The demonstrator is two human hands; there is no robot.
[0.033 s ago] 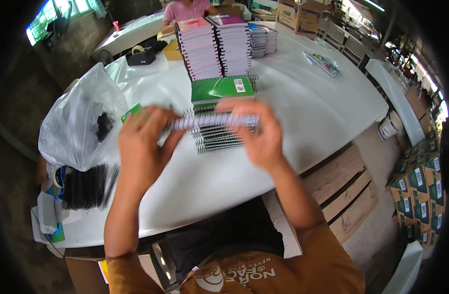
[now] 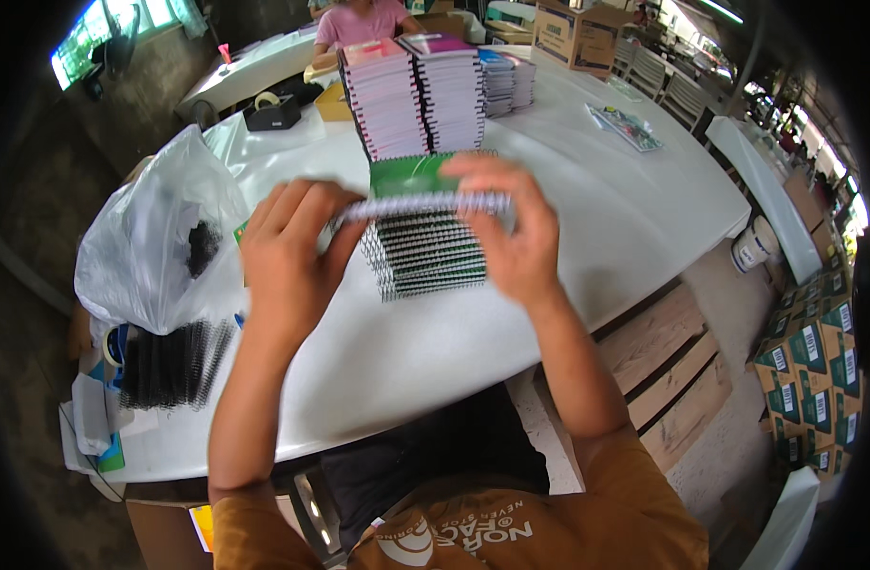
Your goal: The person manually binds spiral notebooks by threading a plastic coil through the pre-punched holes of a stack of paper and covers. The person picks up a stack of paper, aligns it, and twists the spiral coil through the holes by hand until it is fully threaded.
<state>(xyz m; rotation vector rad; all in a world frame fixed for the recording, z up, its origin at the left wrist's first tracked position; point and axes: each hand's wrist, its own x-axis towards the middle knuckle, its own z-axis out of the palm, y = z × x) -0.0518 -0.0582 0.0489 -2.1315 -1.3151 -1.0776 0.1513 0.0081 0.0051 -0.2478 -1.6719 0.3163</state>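
Notebook (image 2: 425, 204), one: spiral-edged, seen edge-on, held level over the front pile; blurred, cover not made out.

Hands, two, apart from each other. Left hand (image 2: 292, 252): clamped on the notebook's left end, fingertips partly hidden. Right hand (image 2: 520, 242): pinching the right end, thumb below, fingers above, blurred.

Pile of green spiral notebooks (image 2: 430, 261), one: on the bench (image 2: 625, 218), coiled edges toward the wearer; top cover partly covered by the right hand and the held notebook.

Tall notebook stacks (image 2: 392, 109), two: side by side behind the pile; lower ends hidden.

Black coils (image 2: 169, 366), one bunch: at the bench's left, too dense to count.

Clear plastic bag (image 2: 135, 256), one: beyond the coils, a dark tangle (image 2: 204, 247) showing at its right side; other contents unclear.

Tape dispenser (image 2: 273, 112), one: black, far left.

Person in pink (image 2: 363, 24), one: across the bench, cut off at the upper edge.
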